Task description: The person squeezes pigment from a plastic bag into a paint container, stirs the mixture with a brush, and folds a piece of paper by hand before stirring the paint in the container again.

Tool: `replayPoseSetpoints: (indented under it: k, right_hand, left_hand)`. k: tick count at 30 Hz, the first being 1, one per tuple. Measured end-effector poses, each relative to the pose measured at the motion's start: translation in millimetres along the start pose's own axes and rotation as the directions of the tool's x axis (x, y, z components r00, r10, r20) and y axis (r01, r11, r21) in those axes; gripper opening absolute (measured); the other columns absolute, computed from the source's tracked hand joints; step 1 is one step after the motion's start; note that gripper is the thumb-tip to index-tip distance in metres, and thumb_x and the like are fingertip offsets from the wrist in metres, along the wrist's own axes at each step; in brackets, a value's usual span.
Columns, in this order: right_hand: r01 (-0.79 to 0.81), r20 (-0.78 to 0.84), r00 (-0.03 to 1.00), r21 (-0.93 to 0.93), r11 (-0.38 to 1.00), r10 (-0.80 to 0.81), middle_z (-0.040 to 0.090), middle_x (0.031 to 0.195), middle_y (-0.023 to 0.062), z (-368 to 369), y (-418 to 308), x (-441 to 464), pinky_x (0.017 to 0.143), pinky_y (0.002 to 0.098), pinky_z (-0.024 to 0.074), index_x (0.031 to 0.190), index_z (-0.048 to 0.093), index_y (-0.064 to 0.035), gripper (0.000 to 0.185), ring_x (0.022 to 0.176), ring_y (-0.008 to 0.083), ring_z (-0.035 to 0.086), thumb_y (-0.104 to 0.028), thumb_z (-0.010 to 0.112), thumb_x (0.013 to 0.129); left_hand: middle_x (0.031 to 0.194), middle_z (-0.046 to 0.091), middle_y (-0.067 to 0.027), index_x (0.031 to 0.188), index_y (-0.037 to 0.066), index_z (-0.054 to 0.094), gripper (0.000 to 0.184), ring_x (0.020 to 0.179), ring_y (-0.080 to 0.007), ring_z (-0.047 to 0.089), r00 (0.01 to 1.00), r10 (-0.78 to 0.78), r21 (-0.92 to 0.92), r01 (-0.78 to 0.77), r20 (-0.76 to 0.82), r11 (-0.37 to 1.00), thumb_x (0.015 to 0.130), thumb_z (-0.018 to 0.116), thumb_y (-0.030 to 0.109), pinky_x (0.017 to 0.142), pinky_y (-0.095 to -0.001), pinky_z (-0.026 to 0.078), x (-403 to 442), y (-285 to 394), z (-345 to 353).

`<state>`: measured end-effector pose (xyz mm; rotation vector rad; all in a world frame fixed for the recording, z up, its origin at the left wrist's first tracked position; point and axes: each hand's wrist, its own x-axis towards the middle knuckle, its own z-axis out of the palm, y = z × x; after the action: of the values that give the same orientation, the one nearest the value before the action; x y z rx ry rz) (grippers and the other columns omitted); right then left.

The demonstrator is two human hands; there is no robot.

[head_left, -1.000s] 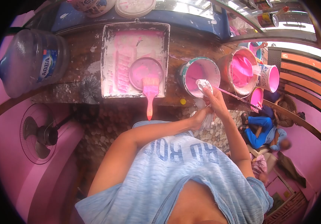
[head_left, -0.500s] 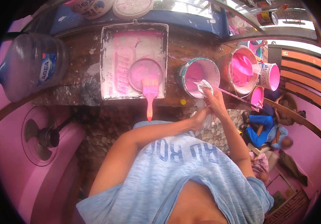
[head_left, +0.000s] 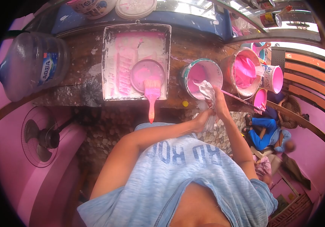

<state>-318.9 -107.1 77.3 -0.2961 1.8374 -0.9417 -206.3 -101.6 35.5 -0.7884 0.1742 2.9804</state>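
My right hand [head_left: 220, 104] is closed on a crumpled whitish plastic sheet [head_left: 207, 90], stained pink, whose top sticks up over the near rim of a paint bucket [head_left: 185, 77]. Just below, my left hand [head_left: 204, 118] grips the lower part of the same sheet. Pink paint shows inside the bucket. Beside my right hand, a thin pink-stained stick [head_left: 238, 99] slants down to the right. A pink-smeared paintbrush [head_left: 152, 99] lies with its bristles on a round lid [head_left: 136, 76] in the paint tray [head_left: 104, 64], its handle hanging over the table edge.
Right of the bucket stand a larger bucket [head_left: 227, 72] holding something bright pink and smaller pink paint pots [head_left: 277, 79]. A large water bottle [head_left: 30, 64] lies at the left, above a fan [head_left: 43, 137]. Another person [head_left: 264, 132] sits at the lower right.
The top of the plastic sheet is now spread and taller above my right hand, which has turned and shifted slightly right. My left hand has hardly moved.
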Motion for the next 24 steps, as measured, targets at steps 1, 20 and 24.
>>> replayPoseSetpoints:
  k: [1,20,24]
  right_hand:
    - [-0.045,0.044,0.998,0.056,0.997,0.043,0.059,0.073,0.0013,-4,3,4,0.054,0.0229,0.0419,0.097,0.063,-0.0041,0.052,0.061,0.0081,0.052,-0.049,0.036,0.100]
    - [-0.198,0.325,0.944,0.444,0.874,0.049,0.058,0.076,0.0024,-19,13,4,0.057,0.0253,0.0453,0.106,0.057,-0.0051,0.044,0.063,0.0111,0.054,-0.043,0.036,0.101]
    - [-0.201,0.243,0.964,0.414,0.888,0.105,0.059,0.077,0.0024,-15,12,1,0.058,0.0236,0.0468,0.109,0.055,-0.0050,0.036,0.064,0.0097,0.055,-0.036,0.039,0.102]
  left_hand:
    - [0.074,0.058,-0.0031,0.089,0.009,0.058,0.023,0.067,-0.0141,0.056,1.000,-0.022,-0.004,0.022,-0.003,1.000,0.092,0.041,0.025,0.062,-0.0275,0.043,2,-1,-3]
    - [0.079,0.058,-0.0052,0.094,0.005,0.056,0.019,0.072,-0.0160,0.057,0.995,-0.092,0.015,0.092,-0.033,0.996,0.088,0.044,0.018,0.069,-0.0312,0.047,6,-6,-21]
    - [0.080,0.056,-0.0046,0.099,0.007,0.053,0.019,0.070,-0.0159,0.055,0.993,-0.110,0.003,0.110,-0.051,0.994,0.091,0.044,0.022,0.062,-0.0312,0.046,9,-10,-21]
